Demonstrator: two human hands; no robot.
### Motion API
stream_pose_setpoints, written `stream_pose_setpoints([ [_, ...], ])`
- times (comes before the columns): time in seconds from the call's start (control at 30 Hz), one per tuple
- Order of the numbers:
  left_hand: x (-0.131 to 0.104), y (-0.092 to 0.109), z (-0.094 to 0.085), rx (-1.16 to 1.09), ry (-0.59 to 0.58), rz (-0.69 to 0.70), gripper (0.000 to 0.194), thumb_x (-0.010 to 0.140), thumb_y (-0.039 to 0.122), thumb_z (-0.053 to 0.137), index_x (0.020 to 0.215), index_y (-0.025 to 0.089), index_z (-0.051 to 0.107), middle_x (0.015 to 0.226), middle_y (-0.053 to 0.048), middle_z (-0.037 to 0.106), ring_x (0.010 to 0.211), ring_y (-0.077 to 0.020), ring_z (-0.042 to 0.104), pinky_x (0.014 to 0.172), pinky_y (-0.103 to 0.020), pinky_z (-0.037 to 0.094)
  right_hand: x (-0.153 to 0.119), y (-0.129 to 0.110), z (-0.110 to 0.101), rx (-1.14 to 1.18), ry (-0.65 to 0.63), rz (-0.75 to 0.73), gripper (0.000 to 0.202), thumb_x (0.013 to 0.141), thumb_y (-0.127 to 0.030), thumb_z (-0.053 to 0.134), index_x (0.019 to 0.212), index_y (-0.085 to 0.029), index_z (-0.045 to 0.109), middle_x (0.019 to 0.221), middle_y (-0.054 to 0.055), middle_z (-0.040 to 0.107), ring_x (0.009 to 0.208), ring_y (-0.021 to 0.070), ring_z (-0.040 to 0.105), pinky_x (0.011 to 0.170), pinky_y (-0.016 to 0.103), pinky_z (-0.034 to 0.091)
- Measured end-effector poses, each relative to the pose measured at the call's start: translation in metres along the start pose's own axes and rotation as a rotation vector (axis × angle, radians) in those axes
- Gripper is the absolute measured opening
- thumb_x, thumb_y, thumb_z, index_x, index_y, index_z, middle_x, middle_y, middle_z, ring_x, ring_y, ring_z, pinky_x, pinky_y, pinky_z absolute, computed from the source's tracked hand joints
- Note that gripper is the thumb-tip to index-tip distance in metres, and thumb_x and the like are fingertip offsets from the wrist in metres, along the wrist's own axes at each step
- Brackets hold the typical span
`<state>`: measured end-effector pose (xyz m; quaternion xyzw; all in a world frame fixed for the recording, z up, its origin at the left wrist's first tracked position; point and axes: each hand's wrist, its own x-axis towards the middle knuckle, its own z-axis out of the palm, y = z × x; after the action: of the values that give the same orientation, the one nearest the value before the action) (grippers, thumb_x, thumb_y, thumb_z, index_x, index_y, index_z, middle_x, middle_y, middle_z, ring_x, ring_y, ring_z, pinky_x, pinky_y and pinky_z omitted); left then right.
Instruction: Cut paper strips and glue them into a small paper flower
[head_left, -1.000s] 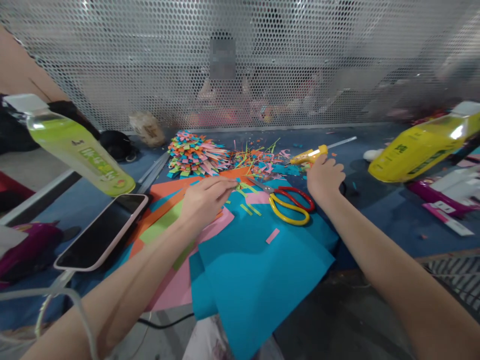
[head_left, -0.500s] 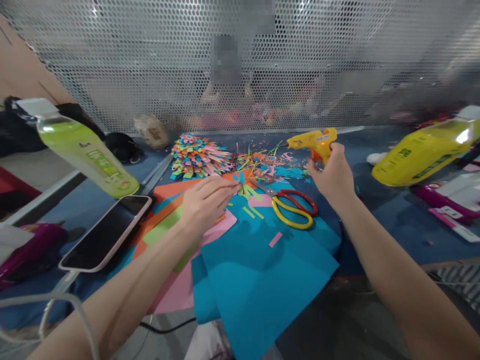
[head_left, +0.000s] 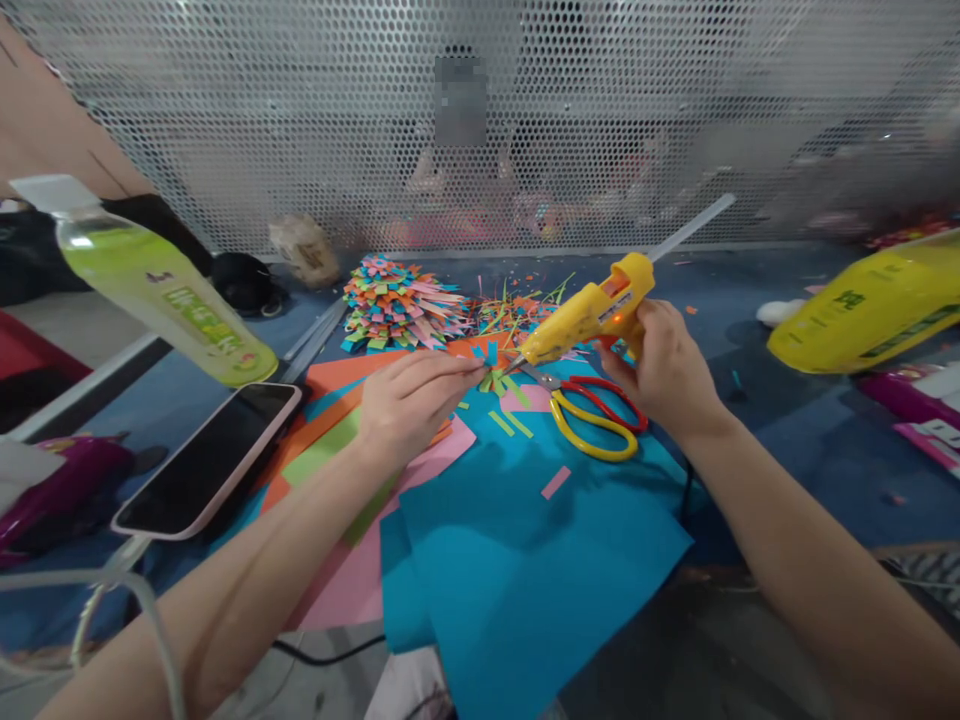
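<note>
My right hand (head_left: pixel 664 365) is wrapped round a yellow glue gun (head_left: pixel 589 315), whose nozzle points down and left, close to the fingertips of my left hand (head_left: pixel 420 400). Those fingertips pinch a small blue paper piece (head_left: pixel 489 355) above green strips. Just right of it lie scissors (head_left: pixel 596 440) with one red and one yellow handle. Blue paper sheets (head_left: pixel 525 570) spread in front, with a small pink strip (head_left: pixel 556 483) on top. Orange, green and pink sheets (head_left: pixel 345 590) lie under my left forearm. Behind my left hand stands a cone of many coloured paper strips (head_left: pixel 397 305).
A green drink bottle (head_left: pixel 172 290) and a phone (head_left: pixel 210 460) with a white cable lie at the left. At the right is a yellow bottle (head_left: pixel 862 300). Paper scraps (head_left: pixel 517 312) cover the table behind the scissors. A perforated metal panel (head_left: pixel 600 120) rises at the back.
My right hand has brought the glue gun left and down, its nozzle now near my left fingertips. My left hand has barely moved. The view has shifted slightly.
</note>
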<state>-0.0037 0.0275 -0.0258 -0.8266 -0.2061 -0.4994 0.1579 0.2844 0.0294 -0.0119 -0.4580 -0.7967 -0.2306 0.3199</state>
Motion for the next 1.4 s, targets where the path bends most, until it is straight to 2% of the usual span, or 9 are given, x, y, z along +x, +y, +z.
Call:
stream_pose_setpoints([
  [0.17,0.001,0.000,0.001,0.013,0.023,0.002,0.013,0.074,0.011,0.066,0.084,0.019,0.064,0.089,-0.002,0.072,0.080,-0.0132,0.068,0.074,-0.025,0.056,0.003,0.002,0.005,-0.046,0.194,-0.170,0.053,0.089,-0.040,0.044,0.132,-0.019,0.020,0.105,0.015,0.055,0.098,0.0313,0.056,0.075,0.049,0.052],
  [0.47,0.002,0.002,0.001,0.002,0.007,0.001,0.016,0.073,0.008,0.067,0.084,0.019,0.063,0.089,-0.002,0.072,0.082,-0.0141,0.067,0.074,-0.025,0.055,0.003,0.001,0.003,-0.061,0.138,-0.124,0.051,0.090,-0.040,0.041,0.131,-0.021,0.018,0.108,0.016,0.054,0.099,0.0316,0.056,0.077,0.051,0.051],
  [0.6,0.000,0.001,0.000,0.019,-0.033,-0.014,0.017,0.075,0.010,0.065,0.088,0.020,0.064,0.091,-0.002,0.072,0.083,-0.0138,0.067,0.076,-0.026,0.055,0.003,0.002,0.006,-0.050,0.158,-0.104,0.049,0.090,-0.039,0.041,0.129,-0.019,0.021,0.107,0.016,0.054,0.102,0.0318,0.055,0.081,0.051,0.050],
  [0.77,-0.005,-0.005,0.003,0.035,-0.244,-0.010,0.020,0.082,0.015,0.057,0.101,0.021,0.063,0.097,-0.002,0.071,0.091,-0.0132,0.065,0.084,-0.026,0.052,0.002,0.003,0.007,0.030,0.075,0.057,0.046,0.088,-0.042,0.039,0.125,-0.018,0.025,0.108,0.015,0.052,0.104,0.0323,0.054,0.081,0.050,0.049],
  [0.87,-0.007,-0.005,0.005,0.035,-0.310,-0.006,0.022,0.083,0.017,0.054,0.103,0.020,0.063,0.099,-0.002,0.070,0.095,-0.0141,0.063,0.087,-0.026,0.050,0.003,0.004,0.006,0.033,0.022,0.121,0.048,0.086,-0.044,0.042,0.124,-0.017,0.027,0.109,0.016,0.051,0.105,0.0324,0.053,0.083,0.050,0.048],
  [1.0,-0.003,0.000,0.005,0.013,-0.492,-0.072,0.021,0.080,0.018,0.053,0.096,0.020,0.066,0.095,-0.002,0.071,0.100,-0.0193,0.061,0.088,-0.032,0.049,0.004,0.004,0.004,-0.091,-0.109,0.232,0.049,0.085,-0.043,0.046,0.124,-0.017,0.031,0.112,0.018,0.052,0.105,0.0335,0.051,0.080,0.047,0.047],
  [1.07,0.000,0.003,0.003,-0.020,-0.581,-0.116,0.027,0.075,0.018,0.052,0.099,0.019,0.065,0.097,-0.003,0.070,0.103,-0.0221,0.059,0.090,-0.036,0.048,0.005,0.003,0.005,-0.175,-0.172,0.267,0.048,0.084,-0.041,0.048,0.122,-0.015,0.035,0.111,0.018,0.053,0.102,0.0338,0.051,0.075,0.045,0.047],
  [1.17,0.002,0.005,0.001,-0.059,-0.611,-0.160,0.035,0.073,0.019,0.051,0.105,0.017,0.063,0.104,-0.006,0.068,0.105,-0.0236,0.057,0.092,-0.038,0.046,0.006,0.003,0.009,-0.299,-0.240,0.299,0.046,0.083,-0.039,0.051,0.119,-0.013,0.039,0.106,0.017,0.055,0.097,0.0323,0.052,0.066,0.039,0.046],
  [1.4,-0.001,0.003,0.002,-0.047,-0.595,-0.179,0.027,0.075,0.019,0.049,0.098,0.018,0.064,0.100,-0.006,0.068,0.106,-0.0231,0.056,0.090,-0.039,0.046,0.006,0.004,0.011,-0.469,-0.283,0.446,0.041,0.083,-0.032,0.052,0.116,-0.011,0.042,0.102,0.017,0.057,0.093,0.0298,0.052,0.059,0.032,0.042],
])
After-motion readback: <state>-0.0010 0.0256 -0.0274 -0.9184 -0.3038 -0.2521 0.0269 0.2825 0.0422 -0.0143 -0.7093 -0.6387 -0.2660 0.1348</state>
